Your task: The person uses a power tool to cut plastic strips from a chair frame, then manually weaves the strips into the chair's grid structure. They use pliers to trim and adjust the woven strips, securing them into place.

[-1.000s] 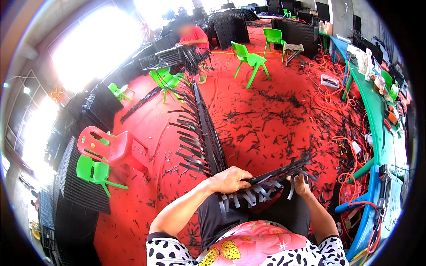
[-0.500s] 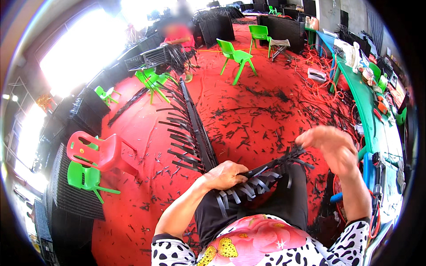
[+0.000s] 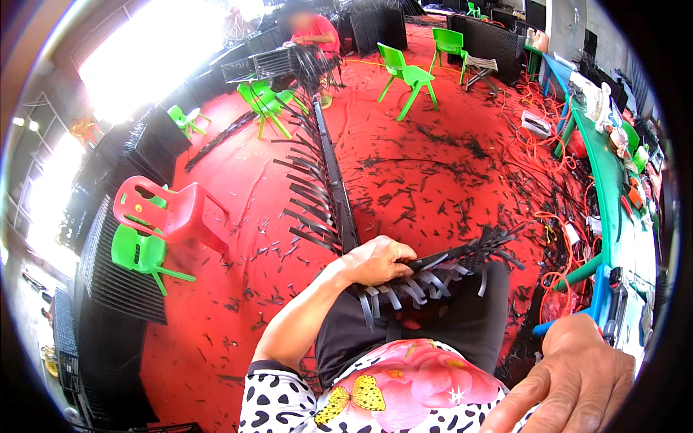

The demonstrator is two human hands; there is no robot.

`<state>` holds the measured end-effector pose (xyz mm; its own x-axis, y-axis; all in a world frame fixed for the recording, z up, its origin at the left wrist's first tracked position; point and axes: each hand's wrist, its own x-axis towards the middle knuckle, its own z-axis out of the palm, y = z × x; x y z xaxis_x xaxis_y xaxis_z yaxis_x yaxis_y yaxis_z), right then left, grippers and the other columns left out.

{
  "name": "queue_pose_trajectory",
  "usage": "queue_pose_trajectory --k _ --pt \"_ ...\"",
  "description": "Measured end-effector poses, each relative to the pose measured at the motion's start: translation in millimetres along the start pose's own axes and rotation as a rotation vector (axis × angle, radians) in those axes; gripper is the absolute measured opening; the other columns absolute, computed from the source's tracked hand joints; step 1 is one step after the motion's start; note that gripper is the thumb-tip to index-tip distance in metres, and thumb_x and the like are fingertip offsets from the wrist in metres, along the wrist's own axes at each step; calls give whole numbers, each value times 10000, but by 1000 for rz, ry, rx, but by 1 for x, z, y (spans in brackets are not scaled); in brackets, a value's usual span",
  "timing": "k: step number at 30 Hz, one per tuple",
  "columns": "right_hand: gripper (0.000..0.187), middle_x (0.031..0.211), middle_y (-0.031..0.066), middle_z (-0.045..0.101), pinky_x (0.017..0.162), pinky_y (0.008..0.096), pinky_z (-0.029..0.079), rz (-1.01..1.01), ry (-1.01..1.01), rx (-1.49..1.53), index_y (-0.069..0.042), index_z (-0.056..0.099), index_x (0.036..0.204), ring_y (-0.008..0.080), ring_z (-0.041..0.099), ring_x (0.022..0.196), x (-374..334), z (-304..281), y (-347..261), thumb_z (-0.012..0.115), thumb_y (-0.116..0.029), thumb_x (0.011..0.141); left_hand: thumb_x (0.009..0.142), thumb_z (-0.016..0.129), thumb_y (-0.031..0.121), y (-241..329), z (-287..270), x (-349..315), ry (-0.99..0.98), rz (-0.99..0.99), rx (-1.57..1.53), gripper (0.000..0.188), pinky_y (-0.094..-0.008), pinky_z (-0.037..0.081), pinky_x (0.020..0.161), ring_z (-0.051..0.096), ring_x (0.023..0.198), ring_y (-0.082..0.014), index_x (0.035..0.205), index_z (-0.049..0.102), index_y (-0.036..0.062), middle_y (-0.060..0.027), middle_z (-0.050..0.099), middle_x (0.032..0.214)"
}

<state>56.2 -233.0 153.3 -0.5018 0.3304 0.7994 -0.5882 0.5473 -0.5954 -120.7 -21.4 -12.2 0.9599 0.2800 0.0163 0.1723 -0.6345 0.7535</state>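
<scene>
Across my lap lies a piece of black plastic weaving strips (image 3: 447, 270), with loose cut ends hanging down and a dense bundle of tips at its right end. My left hand (image 3: 379, 261) is closed round its left part, thumb on top. Beyond that hand a long dark bar (image 3: 333, 180) runs away over the floor, a fringe of black strips (image 3: 310, 195) sticking out along its left side. My right hand (image 3: 577, 382) is at the lower right, close to my body and apart from the strips. Its fingers are stretched out and nothing shows in them.
Black scraps litter the red floor (image 3: 245, 303). A pink plastic chair (image 3: 173, 213) stands at left over a green chair (image 3: 141, 252); more green chairs (image 3: 408, 76) stand farther off. A green-edged table (image 3: 599, 180) with tools lines the right. A person in red (image 3: 317, 36) sits at the back.
My right hand has swung from beside the right end of the strips down and back toward my body. The left hand keeps its grip. The whole view has shifted slightly.
</scene>
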Motion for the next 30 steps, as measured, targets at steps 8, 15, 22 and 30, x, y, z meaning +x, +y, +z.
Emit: queue_pose_trajectory --k 8,15,22,30 --pt "188 1048 174 662 971 470 349 42 -58 84 -29 620 1041 325 626 1030 -9 -29 -2 545 -156 924 801 648 81 8 0 2 -3 47 19 239 -382 486 705 626 819 -357 1000 596 -40 -201 637 877" --pt "222 1050 147 667 961 486 359 178 217 119 -54 604 1079 314 640 1003 -4 -16 15 527 -200 930 790 656 81 8 -3 -3 35 52 18 196 -408 454 623 602 733 -374 946 591 -17 -205 604 781" --pt "226 1037 126 673 961 495 365 153 218 171 -77 601 1091 303 649 981 5 -25 36 525 -215 929 787 647 84 6 -1 -2 47 74 52 210 -421 462 645 599 766 -378 959 585 -18 -208 603 808" --pt "232 1022 102 680 961 505 372 141 287 153 -103 598 1105 291 659 955 -9 -34 29 523 -233 928 791 642 116 6 -2 -5 31 50 56 198 -448 450 647 573 768 -391 926 559 -3 -194 571 763"
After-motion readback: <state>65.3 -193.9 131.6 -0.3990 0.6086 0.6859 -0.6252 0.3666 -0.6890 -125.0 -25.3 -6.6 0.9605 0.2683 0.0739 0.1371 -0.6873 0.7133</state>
